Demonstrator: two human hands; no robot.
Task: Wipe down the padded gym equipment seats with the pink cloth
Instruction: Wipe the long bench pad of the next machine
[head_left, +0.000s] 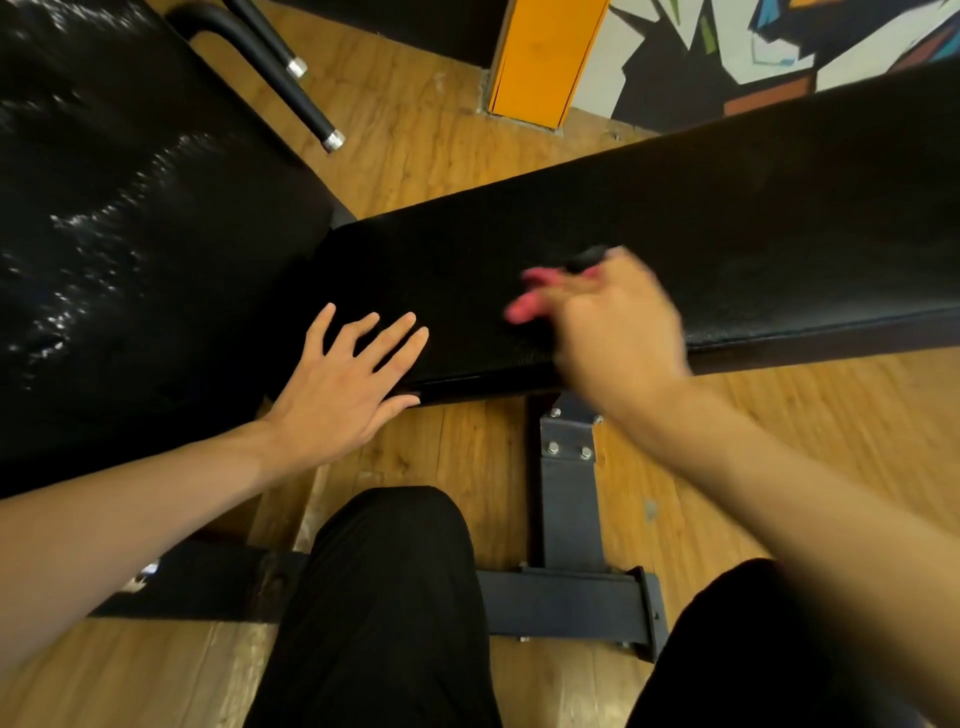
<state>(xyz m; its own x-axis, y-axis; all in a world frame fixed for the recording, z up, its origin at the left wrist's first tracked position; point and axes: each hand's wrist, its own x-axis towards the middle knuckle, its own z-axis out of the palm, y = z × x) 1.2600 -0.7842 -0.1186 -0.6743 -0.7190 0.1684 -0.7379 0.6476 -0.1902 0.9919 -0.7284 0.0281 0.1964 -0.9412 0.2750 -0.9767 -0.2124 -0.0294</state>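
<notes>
On the black padded seat in front of us, our right hand is blurred, fingers bunched around the pink cloth, which shows only as scraps at the fingertips near the seat's front edge. Our left hand lies flat with fingers spread on the near corner, bracing the pad. To wipe well, we should open the cloth out under a flatter palm, press evenly, and sweep in overlapping strokes along the pad's length. A second glossy pad waits to the left.
</notes>
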